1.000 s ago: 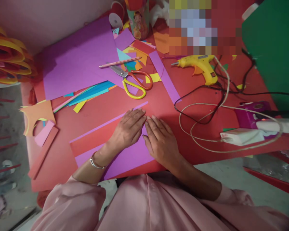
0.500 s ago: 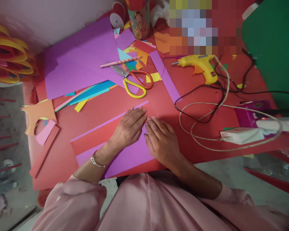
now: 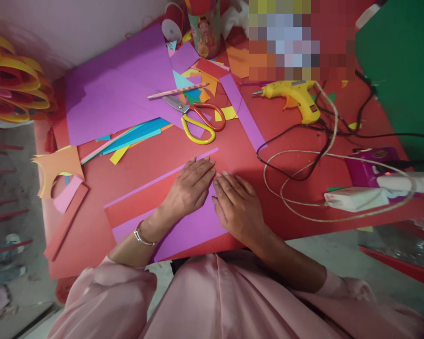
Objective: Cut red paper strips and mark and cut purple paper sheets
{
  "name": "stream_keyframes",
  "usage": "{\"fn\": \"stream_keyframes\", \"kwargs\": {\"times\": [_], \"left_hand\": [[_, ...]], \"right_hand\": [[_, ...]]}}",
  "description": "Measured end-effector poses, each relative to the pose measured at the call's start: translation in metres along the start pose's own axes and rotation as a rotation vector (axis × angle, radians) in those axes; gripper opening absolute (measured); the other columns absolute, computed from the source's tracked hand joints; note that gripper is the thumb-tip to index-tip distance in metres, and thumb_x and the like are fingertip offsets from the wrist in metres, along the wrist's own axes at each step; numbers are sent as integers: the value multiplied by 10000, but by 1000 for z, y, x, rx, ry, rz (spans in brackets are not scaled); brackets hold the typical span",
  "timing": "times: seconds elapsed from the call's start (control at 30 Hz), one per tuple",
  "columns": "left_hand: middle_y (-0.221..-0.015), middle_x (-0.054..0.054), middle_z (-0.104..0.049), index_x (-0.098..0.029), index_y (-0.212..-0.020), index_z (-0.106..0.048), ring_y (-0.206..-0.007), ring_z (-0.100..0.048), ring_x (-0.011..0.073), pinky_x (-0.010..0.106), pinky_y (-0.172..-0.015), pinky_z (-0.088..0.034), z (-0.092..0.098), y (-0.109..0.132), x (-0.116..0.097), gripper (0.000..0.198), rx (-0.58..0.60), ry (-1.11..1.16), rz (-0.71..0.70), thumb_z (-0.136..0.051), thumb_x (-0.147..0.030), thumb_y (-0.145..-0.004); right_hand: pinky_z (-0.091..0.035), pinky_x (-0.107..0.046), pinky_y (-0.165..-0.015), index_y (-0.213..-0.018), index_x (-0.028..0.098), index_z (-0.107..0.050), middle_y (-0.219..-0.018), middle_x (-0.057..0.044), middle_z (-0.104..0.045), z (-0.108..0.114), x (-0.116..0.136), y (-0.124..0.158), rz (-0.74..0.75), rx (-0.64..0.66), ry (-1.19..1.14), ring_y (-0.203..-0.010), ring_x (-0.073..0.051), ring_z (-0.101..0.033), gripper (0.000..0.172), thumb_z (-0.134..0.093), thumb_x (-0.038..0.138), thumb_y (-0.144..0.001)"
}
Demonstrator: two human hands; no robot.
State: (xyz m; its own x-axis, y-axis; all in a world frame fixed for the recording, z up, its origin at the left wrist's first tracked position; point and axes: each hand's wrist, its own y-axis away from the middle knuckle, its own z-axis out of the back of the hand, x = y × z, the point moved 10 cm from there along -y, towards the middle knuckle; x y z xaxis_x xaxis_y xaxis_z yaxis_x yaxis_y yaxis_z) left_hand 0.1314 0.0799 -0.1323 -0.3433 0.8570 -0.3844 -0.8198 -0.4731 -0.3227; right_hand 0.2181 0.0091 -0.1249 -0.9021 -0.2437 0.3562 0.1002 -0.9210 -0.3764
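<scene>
A purple sheet [image 3: 194, 230] lies near the table's front edge, with a red strip [image 3: 137, 201] across it and a thin purple margin showing beyond. My left hand [image 3: 191, 186] rests flat on the papers, fingers stretched toward the strip's right end. Beside it, my right hand [image 3: 237, 205] lies palm down on the right edge of the sheet, its fingertips close to those of my left hand. Neither hand grips anything. Past my hands lie scissors [image 3: 199, 123] with one red and one yellow handle, and a pink pencil [image 3: 178, 90] lies across their blades.
A large purple sheet [image 3: 113, 89] and coloured scraps cover the back left. A yellow glue gun [image 3: 297, 98], a purple strip [image 3: 243, 112], looping cables and a white power strip [image 3: 356, 198] lie to the right. An orange cut-out [image 3: 61, 165] sits at the left edge.
</scene>
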Motion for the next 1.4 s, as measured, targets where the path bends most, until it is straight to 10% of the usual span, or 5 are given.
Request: {"fn": "stream_keyframes", "kwargs": {"times": [1.2, 1.4], "left_hand": [[-1504, 155, -682, -205, -1418, -649, -1480, -592, 291, 608, -1259, -456, -7, 0, 6, 390, 32, 7, 87, -497, -181, -1059], [-1488, 211, -669, -145, -1634, -394, -1462, -598, 281, 576, -1246, -469, 2, 1, 8, 558, -79, 91, 100, -456, -184, -1080]], "right_hand": [[-461, -459, -1184, -1455, 115, -670, -1470, -167, -706, -4, -2, 0, -15, 81, 10, -1378, -297, -652, 420, -568, 275, -1080], [-430, -468, -1188, -1383, 83, -695, -1415, -188, -725, -2, 2, -10, 1, 83, 54, -1315, -299, -675, 375, -559, 257, -1080]]}}
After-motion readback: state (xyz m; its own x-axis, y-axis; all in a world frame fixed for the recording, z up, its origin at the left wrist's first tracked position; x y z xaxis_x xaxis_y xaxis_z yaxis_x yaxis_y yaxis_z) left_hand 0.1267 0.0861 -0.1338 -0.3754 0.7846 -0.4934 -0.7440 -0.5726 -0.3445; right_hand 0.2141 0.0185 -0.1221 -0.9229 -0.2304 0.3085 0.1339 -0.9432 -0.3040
